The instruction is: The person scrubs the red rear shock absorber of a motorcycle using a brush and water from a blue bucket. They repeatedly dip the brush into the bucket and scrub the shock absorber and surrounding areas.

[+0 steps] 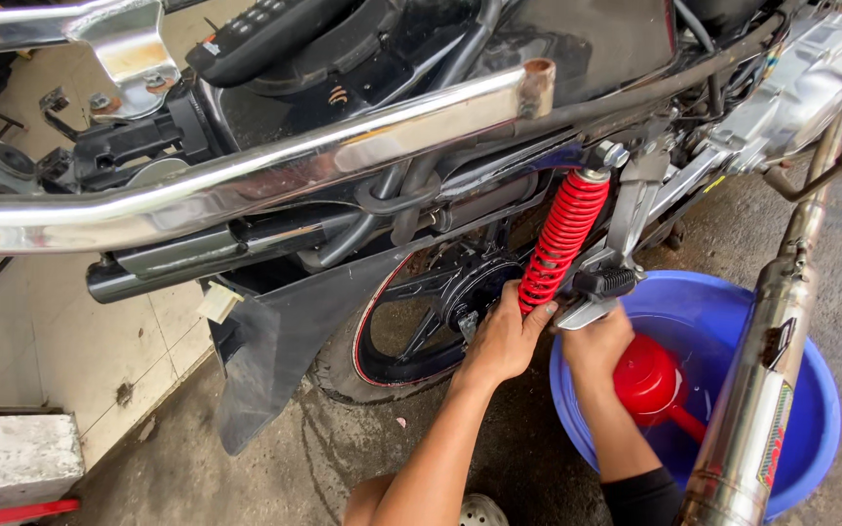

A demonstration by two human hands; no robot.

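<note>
1. Left hand (505,336) was seen closed around the lower end of the red shock absorber spring (562,239), fingers wrapped at its base beside the rear wheel hub (465,297).
2. Just to its right, the right hand (596,341) was pressed up under the black footpeg (604,283) and its bracket; whether it was clenched on a part or a tool could not be told, since the fingers were hidden.
3. Below the right forearm, a red dipper (647,380) was seen lying in the water of a blue basin (816,419) on the concrete floor.
4. Further right, the chrome exhaust pipe (767,380) was seen crossing over the basin's rim.
5. Fingers could be pinched between the spring's coils and the mount if the suspension were to shift under the machine's weight.
6. A loosened small part could be dropped into the water, as the basin sat directly beneath the hands; wet skin could also let the grip slip.
</note>
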